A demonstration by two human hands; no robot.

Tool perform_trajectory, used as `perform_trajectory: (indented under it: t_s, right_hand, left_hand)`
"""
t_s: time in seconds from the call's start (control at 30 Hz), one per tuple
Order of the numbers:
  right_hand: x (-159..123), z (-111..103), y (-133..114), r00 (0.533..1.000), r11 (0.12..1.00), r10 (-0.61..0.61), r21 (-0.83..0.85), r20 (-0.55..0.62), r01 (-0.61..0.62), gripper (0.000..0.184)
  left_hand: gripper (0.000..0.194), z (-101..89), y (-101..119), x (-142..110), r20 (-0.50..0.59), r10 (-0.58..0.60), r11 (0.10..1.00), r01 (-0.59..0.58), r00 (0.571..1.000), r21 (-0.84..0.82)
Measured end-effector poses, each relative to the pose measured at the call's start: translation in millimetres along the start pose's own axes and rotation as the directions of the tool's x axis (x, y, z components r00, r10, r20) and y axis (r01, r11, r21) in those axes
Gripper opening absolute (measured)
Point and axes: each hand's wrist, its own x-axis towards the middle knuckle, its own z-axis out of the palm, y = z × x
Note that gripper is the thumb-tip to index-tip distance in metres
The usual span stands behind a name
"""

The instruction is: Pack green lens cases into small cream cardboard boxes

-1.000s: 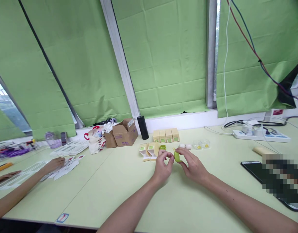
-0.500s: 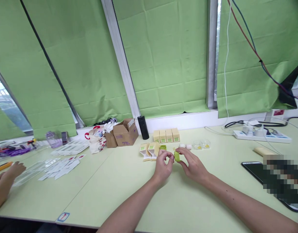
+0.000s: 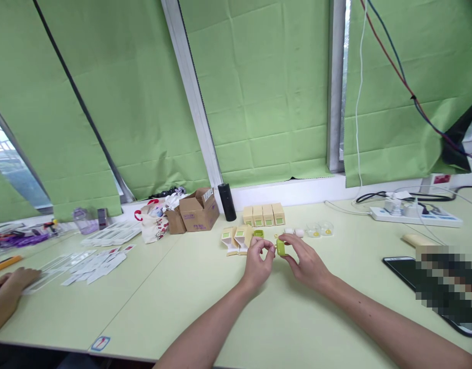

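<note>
A small yellow-green case [image 3: 281, 248] is pinched between the thumb and fingers of my right hand [image 3: 305, 260], above the table. Right beside it, the thumb and forefinger of my left hand [image 3: 258, 262] are pressed together at the case's left edge; whatever they pinch is too small to make out. Behind my left hand lies a green open piece [image 3: 258, 233]. Two opened cream cartons [image 3: 242, 237] stand to its left, and a row of closed cream cartons [image 3: 268, 215] is farther back. Small white pieces [image 3: 294, 232] and clear round cups [image 3: 320, 229] with yellow bits sit behind my right hand.
A black cylinder [image 3: 227, 202] and a cardboard box [image 3: 199, 210] stand along the wall. At right are a power strip [image 3: 416, 215] and a phone [image 3: 400, 266]. Another person's hand [image 3: 22, 279] rests at the far left near flat white packets [image 3: 101, 265].
My hands and the green case stay almost in place. At far left, the other person's hand has shifted slightly down and lies flatter.
</note>
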Motion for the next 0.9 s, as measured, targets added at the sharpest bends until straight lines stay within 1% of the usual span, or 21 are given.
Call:
perform_trajectory:
  t_s: [0.17,0.5,0.7,0.9]
  right_hand:
    - [0.1,0.0,0.6,1.0,1.0,0.012,0.016,0.018,-0.012,0.047]
    - [0.1,-0.6,0.3,1.0,1.0,0.01,0.018,0.007,-0.01,0.046]
    - [-0.4,-0.6,0.9,1.0,0.999,0.026,0.03,0.016,-0.027,0.047]
    - [-0.3,-0.6,1.6,0.999,0.998,0.037,0.052,0.007,-0.037,0.048]
  left_hand:
    - [0.022,-0.3,-1.0,0.2,0.001,-0.002,1.0,0.002,1.0,-0.002]
    - [0.024,-0.8,-5.4,0.9,-0.007,-0.003,1.0,0.003,1.0,-0.001]
    - [0.025,-2.5,-3.4,0.5,0.002,-0.005,1.0,0.005,1.0,0.008]
    - [0.023,-3.8,-4.7,0.5,-0.018,0.005,1.0,-0.005,1.0,0.02]
